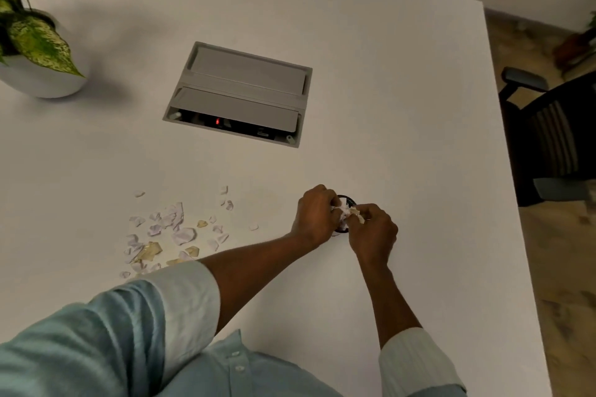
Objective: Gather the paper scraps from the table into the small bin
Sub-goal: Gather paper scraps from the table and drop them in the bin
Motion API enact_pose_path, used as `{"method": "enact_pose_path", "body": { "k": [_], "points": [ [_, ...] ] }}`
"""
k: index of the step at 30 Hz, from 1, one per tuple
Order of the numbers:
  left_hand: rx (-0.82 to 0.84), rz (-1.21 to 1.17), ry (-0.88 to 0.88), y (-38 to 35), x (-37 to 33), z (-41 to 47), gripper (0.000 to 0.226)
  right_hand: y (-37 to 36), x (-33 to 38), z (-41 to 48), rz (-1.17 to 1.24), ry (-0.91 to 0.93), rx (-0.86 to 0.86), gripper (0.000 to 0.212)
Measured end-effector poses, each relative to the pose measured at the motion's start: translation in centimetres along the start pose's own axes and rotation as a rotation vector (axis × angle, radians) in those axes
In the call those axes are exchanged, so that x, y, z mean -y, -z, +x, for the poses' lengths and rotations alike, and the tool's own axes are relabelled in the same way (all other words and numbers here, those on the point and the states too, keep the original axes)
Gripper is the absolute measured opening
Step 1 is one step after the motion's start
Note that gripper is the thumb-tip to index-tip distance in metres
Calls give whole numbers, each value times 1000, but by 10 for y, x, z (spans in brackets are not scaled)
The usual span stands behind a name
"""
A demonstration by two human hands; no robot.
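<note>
Hands: a wad of scraps (347, 212) is pinched by left hand (315, 212) and right hand (374, 232) over the small bin (349, 200) | Progress: partly done | Left: many paper scraps (167, 232) lie scattered on the bench (403, 126).

scraps (167, 232) on table (403, 106), left of bin (347, 200)

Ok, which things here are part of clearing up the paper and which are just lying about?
Job: small bin, loose paper scraps on the table, crumpled scraps gripped over the bin by the left hand and right hand.
Lying about: potted plant, recessed socket box, office chair beside the table.
</note>
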State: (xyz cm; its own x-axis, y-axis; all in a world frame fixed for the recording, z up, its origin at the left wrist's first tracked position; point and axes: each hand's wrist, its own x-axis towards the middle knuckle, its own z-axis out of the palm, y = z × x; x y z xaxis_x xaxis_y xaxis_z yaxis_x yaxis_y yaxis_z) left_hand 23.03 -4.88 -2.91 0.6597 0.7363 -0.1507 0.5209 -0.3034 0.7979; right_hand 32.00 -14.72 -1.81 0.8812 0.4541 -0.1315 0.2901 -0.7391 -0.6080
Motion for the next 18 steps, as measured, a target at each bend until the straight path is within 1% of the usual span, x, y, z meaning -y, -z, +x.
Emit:
{"method": "enact_pose_path", "body": {
  "k": [5, 8, 11, 13, 16, 17, 18],
  "points": [
    [97, 79, -10, -9, -1, 7, 13, 5, -4, 9, 25, -18, 79, 23],
    [87, 89, -43, -6, 6, 2, 21, 5, -3, 9, 45, 12, 77, 26],
    [5, 140, -38, 3, 22, -10, 24, 5, 0, 3, 33, 81, 31, 28],
    [-18, 186, -21, 11, 41, -22, 24, 4, -1, -4, 11, 127, 9, 29],
    [24, 311, -16, 26, 78, -48, 24, 1, -8, -17, -57, 248, 68, 25],
    [53, 377, -32, 31, 91, -59, 26, -2, -11, -22, -101, 300, 111, 25],
    [92, 451, -52, 36, 104, -69, 29, -5, -14, -25, -169, 335, 171, 29]
  ]
}}
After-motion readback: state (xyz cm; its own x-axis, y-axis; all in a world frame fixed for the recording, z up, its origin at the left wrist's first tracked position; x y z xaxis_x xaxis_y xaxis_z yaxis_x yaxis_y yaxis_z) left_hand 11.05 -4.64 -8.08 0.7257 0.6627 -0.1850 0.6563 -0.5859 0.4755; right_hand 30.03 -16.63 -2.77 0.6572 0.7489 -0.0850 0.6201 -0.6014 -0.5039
